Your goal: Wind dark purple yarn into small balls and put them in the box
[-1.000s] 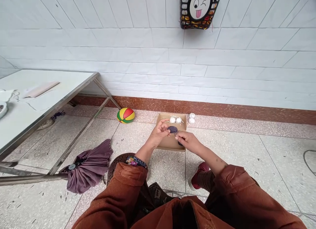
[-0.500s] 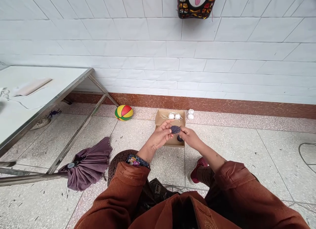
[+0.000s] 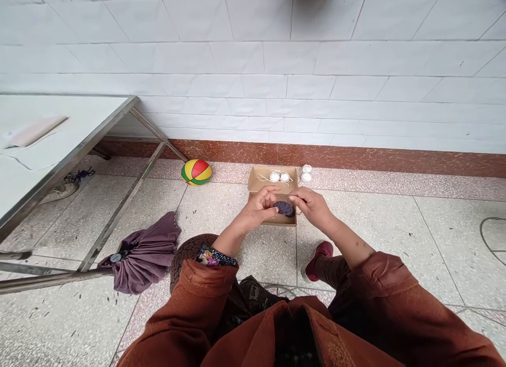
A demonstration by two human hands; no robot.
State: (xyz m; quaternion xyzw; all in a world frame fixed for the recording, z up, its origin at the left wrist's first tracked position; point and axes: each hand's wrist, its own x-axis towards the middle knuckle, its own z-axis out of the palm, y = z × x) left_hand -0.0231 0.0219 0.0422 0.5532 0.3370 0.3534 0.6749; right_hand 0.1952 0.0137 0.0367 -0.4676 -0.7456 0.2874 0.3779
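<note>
A small dark purple-grey ball of yarn sits between the fingertips and thumb of my left hand, which is closed on it. Just right of the yarn, my right hand is raised with thumb and forefinger pinched together; whatever they grip is too thin or hidden to make out. Below both hands an open cardboard box stands on the floor. Two white yarn balls with loose strands lie in its far part. Beyond its right side rest two more white balls.
A metal-framed white table stands at the left. Under and beside it are a colourful ball, a folded purple umbrella and a shoe. The tiled wall rises behind the box. At the right a cable lies on the floor.
My right hand has moved slightly up and away from the yarn ball, widening the space between the hands. The left hand still holds the yarn. The whole view has tilted down.
</note>
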